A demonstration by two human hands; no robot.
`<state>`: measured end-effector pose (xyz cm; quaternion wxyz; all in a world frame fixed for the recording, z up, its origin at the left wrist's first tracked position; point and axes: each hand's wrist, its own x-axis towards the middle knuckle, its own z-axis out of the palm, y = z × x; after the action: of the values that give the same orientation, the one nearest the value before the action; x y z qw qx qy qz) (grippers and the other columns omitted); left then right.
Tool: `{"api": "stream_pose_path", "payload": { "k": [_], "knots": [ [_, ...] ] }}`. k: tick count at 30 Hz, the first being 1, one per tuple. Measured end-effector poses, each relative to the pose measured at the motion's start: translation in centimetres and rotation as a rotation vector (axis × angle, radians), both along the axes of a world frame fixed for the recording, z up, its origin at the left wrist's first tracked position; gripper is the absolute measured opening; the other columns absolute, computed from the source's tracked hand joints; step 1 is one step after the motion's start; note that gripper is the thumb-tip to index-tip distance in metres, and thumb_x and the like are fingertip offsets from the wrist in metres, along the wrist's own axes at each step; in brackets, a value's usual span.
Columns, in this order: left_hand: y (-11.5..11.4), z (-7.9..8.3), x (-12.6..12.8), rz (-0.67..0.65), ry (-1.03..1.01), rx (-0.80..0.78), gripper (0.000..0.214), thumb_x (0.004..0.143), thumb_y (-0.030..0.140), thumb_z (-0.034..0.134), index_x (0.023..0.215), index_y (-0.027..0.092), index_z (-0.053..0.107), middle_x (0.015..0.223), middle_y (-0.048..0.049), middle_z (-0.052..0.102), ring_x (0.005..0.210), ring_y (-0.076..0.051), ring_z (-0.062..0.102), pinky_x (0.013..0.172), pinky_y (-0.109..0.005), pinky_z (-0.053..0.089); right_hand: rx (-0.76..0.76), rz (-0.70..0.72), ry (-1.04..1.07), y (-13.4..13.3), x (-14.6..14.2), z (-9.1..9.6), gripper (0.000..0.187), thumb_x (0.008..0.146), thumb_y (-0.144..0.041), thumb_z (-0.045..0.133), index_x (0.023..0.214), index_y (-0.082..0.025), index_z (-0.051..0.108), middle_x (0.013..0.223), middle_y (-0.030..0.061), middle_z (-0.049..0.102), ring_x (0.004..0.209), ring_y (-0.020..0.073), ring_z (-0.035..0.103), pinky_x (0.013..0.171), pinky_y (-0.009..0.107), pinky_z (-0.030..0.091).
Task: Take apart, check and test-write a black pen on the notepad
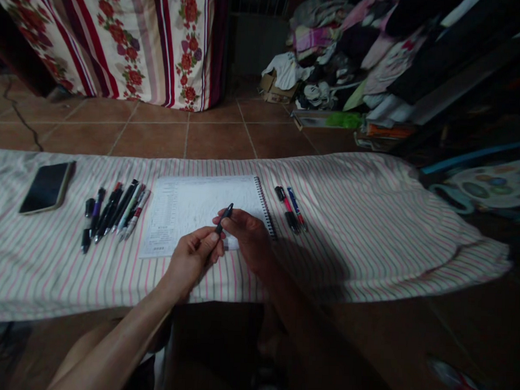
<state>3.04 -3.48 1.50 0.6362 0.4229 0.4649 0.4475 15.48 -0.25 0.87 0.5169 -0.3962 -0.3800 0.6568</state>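
Both hands hold one dark pen (224, 217) above the lower part of a white spiral notebook (200, 198). The fingers of my left hand (197, 251) are closed round its lower end. My right hand (247, 231) pinches the pen near its upper end, which points up and away. Left of the notebook lies a row of several pens (119, 207), black, purple, white and red among them. To the right of the spiral binding are a red and black pen (286, 207) and a blue pen (296, 207), side by side.
A striped cloth (361, 221) covers the table. A phone (47, 187) lies at its left. Beyond is a tiled floor (211, 133), with a floral curtain (141, 43) and a heap of clothes (333, 44). A patterned chair (491, 180) stands at the right.
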Motion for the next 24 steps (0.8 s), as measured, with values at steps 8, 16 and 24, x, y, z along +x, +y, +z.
{"api": "stream_pose_path", "payload": {
  "k": [8, 16, 24],
  "knots": [
    [-0.1, -0.8, 0.3, 0.135, 0.333, 0.197, 0.021, 0.082, 0.035, 0.053, 0.088, 0.017, 0.063, 0.063, 0.0018, 0.058, 0.058, -0.011, 0.051, 0.058, -0.024, 0.038, 0.013, -0.090, -0.100, -0.6, -0.6, 0.5, 0.023, 0.071, -0.034, 0.066, 0.090, -0.020, 0.067, 0.088, 0.0029, 0.072, 0.086, 0.0177, 0.064, 0.086, 0.035, 0.044],
    [0.2, -0.4, -0.1, -0.116, -0.211, -0.108, 0.026, 0.081, 0.038, 0.055, 0.078, 0.013, 0.060, 0.056, 0.0008, 0.055, 0.043, -0.005, 0.037, 0.043, -0.020, 0.024, 0.079, -0.080, -0.069, -0.1, 1.1, 0.1, 0.034, 0.081, -0.042, 0.055, 0.111, -0.025, 0.062, 0.101, 0.0053, 0.070, 0.100, 0.0201, 0.061, 0.093, 0.040, 0.038],
    [-0.3, -0.3, -0.7, -0.223, -0.230, -0.081, 0.024, 0.085, 0.034, 0.052, 0.085, 0.012, 0.061, 0.053, 0.0044, 0.048, 0.042, -0.003, 0.033, 0.048, -0.021, 0.026, 0.013, -0.073, -0.098, 0.5, 2.0, 0.7, 0.019, 0.068, -0.037, 0.069, 0.083, -0.024, 0.072, 0.085, 0.0004, 0.072, 0.090, 0.0176, 0.061, 0.091, 0.035, 0.037]
  ]
}}
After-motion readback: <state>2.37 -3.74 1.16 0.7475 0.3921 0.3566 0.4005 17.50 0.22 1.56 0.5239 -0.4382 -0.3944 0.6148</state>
